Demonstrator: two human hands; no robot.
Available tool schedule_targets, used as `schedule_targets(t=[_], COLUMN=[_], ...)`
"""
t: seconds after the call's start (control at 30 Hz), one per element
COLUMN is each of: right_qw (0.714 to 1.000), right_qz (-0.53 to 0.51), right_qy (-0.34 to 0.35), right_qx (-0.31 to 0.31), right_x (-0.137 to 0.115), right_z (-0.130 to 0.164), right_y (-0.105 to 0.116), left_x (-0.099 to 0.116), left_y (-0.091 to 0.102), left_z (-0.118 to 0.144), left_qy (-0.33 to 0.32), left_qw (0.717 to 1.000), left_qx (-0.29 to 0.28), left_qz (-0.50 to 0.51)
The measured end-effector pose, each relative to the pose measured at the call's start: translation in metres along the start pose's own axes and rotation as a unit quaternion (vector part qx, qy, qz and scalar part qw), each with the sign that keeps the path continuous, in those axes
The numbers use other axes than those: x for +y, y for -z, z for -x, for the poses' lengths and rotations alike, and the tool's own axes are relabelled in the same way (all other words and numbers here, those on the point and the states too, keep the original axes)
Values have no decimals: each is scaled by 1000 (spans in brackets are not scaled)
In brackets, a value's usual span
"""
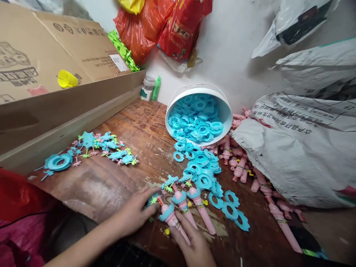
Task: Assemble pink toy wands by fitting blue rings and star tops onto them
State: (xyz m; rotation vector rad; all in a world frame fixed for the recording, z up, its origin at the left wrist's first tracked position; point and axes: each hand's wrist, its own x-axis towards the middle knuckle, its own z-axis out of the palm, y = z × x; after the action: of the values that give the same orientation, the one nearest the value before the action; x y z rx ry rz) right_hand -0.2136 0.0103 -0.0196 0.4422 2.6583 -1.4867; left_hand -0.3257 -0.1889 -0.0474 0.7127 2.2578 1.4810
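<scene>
Near the table's front edge, my left hand (139, 209) has thumb and fingers around a small blue plastic piece (152, 199) with a green bit on it, partly hidden. My right hand (191, 243) grips the pink handle of a toy wand (167, 215) with a blue scalloped collar and a red spiral tip. Two similar wands, a middle one (183, 205) and a right one (201, 209), lie side by side just beyond it. Above them rests a blue star-shaped piece (169, 181) with green and pink figures attached.
A tipped white bucket (230, 122) spills blue scalloped rings (204, 181) onto the wooden table (111, 189). More pink wands (240, 168) lie beside a white woven sack (292, 159). Blue star pieces (89, 140) lie at left, near a cardboard box (80, 55).
</scene>
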Motion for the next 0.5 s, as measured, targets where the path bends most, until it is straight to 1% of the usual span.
schedule_targets(t=[0.03,0.07,0.13,0.2,0.27,0.4,0.5], right_qw=[999,997,995,995,996,993,992], right_qz=[43,72,97,99,93,103,112], right_qy=[15,17,13,6,13,43,40], right_qx=[-9,-15,-3,0,-11,-36,-43], right_x=[1,3,5,7,7,-2,-8], right_z=[1,2,5,7,7,2,-4], right_y=[2,3,5,7,7,5,2], left_x=[-2,-3,-5,-8,-11,-14,-13], left_y=[-5,-8,-8,-5,-2,1,3], left_z=[2,2,-2,-7,-10,-12,-12], left_qy=[0,-2,-12,-25,-27,-14,-25], left_qw=[1000,998,997,998,999,1000,1000], left_qx=[-14,-17,-3,4,2,-8,-2], left_qz=[-28,-55,-81,-61,-30,5,8])
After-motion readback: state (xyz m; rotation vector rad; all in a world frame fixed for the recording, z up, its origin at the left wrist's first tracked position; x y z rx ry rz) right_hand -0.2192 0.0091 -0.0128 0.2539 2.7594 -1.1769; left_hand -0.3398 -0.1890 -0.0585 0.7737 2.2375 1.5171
